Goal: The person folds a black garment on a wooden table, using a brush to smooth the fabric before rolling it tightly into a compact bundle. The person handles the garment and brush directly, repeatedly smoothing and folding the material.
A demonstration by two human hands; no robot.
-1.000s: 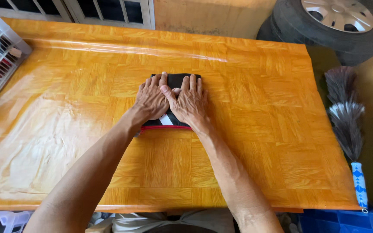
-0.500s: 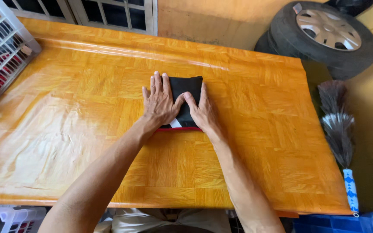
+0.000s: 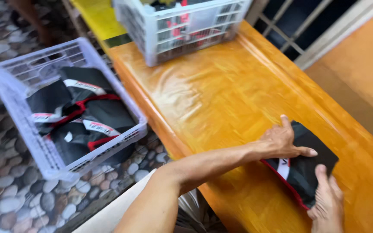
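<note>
A folded black garment (image 3: 314,166) with red trim and a white patch lies on the glossy orange wooden table (image 3: 221,95) at the lower right. My left hand (image 3: 281,140) lies on its near-left edge, fingers stretched over the cloth. My right hand (image 3: 327,203) holds the garment's lower right corner, thumb on top of the fabric. Both hands grip the same folded piece.
A white plastic crate (image 3: 31,125) with several black, red and white garments sits on the pebble floor left of the table. A second white crate (image 3: 182,21) holding garments stands on the table's far end. A barred window frame (image 3: 298,30) runs along the far side.
The view has swung sharply left, so the floor crate now shows. Both hands have shifted from pressing flat on the garment's top to holding it at its edges.
</note>
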